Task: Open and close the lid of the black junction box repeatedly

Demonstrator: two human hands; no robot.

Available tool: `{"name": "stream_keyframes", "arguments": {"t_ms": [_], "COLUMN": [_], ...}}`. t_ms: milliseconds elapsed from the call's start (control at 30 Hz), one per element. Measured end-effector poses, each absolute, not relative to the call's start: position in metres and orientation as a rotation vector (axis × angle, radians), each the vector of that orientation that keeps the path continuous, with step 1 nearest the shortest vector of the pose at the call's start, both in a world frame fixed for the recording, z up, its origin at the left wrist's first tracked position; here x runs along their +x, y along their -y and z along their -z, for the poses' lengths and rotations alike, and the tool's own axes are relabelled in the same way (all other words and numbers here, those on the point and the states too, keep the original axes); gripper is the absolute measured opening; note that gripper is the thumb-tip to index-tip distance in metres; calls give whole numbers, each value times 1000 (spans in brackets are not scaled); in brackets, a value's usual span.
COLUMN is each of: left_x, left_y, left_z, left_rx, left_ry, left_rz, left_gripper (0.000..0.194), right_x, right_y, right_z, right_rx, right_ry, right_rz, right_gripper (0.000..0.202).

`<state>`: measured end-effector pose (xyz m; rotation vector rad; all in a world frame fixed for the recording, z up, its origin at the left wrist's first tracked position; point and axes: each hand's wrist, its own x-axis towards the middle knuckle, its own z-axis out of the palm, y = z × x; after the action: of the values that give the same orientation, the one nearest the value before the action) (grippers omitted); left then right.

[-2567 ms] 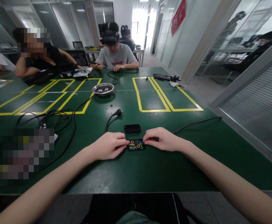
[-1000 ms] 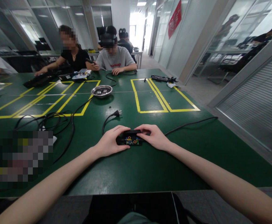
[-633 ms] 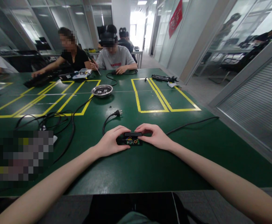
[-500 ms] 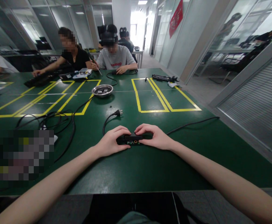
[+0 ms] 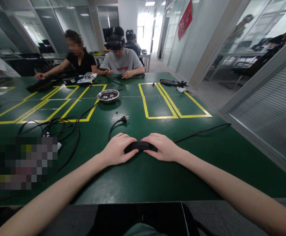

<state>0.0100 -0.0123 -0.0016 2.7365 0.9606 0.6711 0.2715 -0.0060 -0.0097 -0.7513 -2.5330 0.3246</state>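
Between my hands is a small black power adapter case (image 5: 140,145), held just over the green table. My left hand (image 5: 119,149) grips its left end, thumb in front and fingers behind. On the right end, my right hand (image 5: 164,147) has the same hold. The case looks closed, and no inside parts show. A black cord with a two-pin plug (image 5: 124,119) curves out behind my left hand. Another black cord (image 5: 202,131) runs off to the right from behind my right hand. Where the cords join the case is hidden by my fingers.
A metal bowl (image 5: 108,96) with small metal parts stands farther back on the green table (image 5: 143,183). Coiled black cables (image 5: 57,126) lie at left beside a blurred-out patch. Black tools (image 5: 173,82) lie at the far right. Co-workers sit across the table.
Half a second ago the case's front showed a green board and a copper-coloured ring; now a black cover hides them. My hands have closed in around both ends.
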Motion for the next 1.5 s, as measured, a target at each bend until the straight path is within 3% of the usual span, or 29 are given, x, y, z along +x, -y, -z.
{"name": "stream_keyframes", "arguments": {"t_ms": [167, 667, 800, 1033, 1133, 1300, 1500], "left_x": [13, 15, 16, 21, 21, 18, 24], "left_y": [12, 14, 15, 16, 16, 18, 17], "left_z": [7, 11, 5, -9, -9, -4, 2], "left_rx": [2873, 2889, 2615, 2165, 2055, 2343, 2626], "left_ry": [-913, -887, -1037, -1072, -1069, -1111, -1124], "left_rz": [-735, -893, -823, -509, -570, -757, -745], "left_gripper": [34, 35, 46, 39, 36, 27, 28], "right_x": [270, 271, 275, 272, 271, 273, 273], "right_y": [8, 5, 8, 11, 8, 7, 7], "right_z": [9, 11, 6, -1, -1, 1, 6], "right_rx": [-781, -687, -477, -317, -387, -632, -833], "right_ry": [2564, 2441, 2395, 2360, 2409, 2419, 2364], "right_rz": [-145, -68, 201, 479, 427, -50, -211], "right_gripper": [27, 27, 23, 19, 21, 36, 25]}}
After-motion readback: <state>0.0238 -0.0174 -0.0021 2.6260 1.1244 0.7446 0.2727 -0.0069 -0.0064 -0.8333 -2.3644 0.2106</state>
